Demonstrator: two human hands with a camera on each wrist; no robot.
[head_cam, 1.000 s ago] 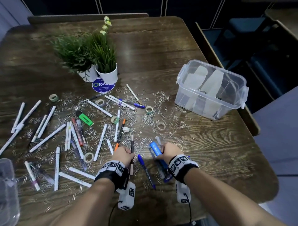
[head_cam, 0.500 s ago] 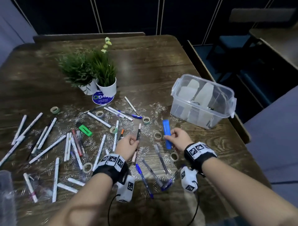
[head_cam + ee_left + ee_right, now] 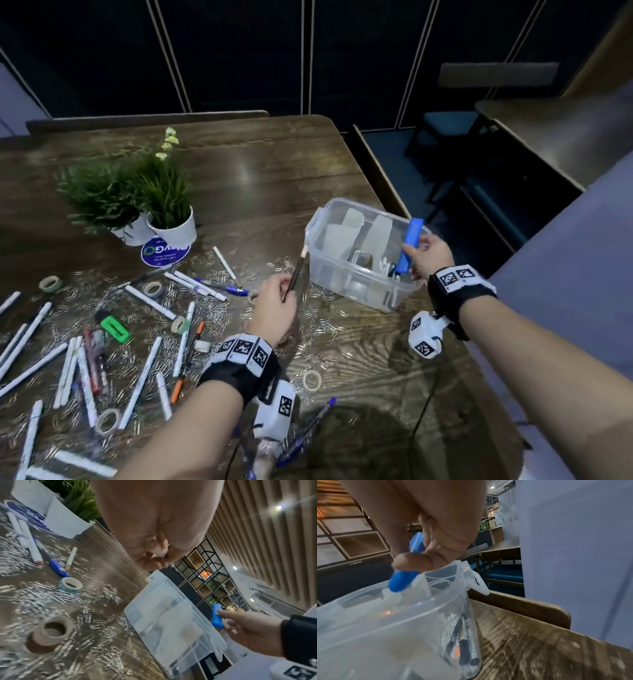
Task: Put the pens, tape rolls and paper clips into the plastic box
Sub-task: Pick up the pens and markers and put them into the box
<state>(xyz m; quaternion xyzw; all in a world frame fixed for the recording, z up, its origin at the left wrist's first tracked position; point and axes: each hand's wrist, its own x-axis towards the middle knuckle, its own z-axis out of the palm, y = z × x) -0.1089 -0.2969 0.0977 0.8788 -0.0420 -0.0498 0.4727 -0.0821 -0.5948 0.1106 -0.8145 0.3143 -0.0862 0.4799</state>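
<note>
The clear plastic box (image 3: 346, 274) stands open at the table's right, with pens (image 3: 464, 641) lying in its near end. My right hand (image 3: 412, 251) pinches a blue marker (image 3: 410, 245) and holds it tilted over the box's right end, its lower tip inside the rim. My left hand (image 3: 289, 294) pinches a thin dark pen (image 3: 297, 272) with a pale tip, just left of the box. Many white pens (image 3: 150, 301), tape rolls (image 3: 312, 379) and paper clips (image 3: 212, 308) lie scattered over the table.
Two potted plants (image 3: 173, 231) and a round blue sticker (image 3: 165, 253) sit at the back left. A green highlighter (image 3: 115, 329) lies among the pens. The table edge (image 3: 387, 185) runs close behind the box, with chairs beyond it.
Both hands rose from the table and moved forward and right. The right hand carried the blue marker over the box; the left hand brought the dark pen beside it.
</note>
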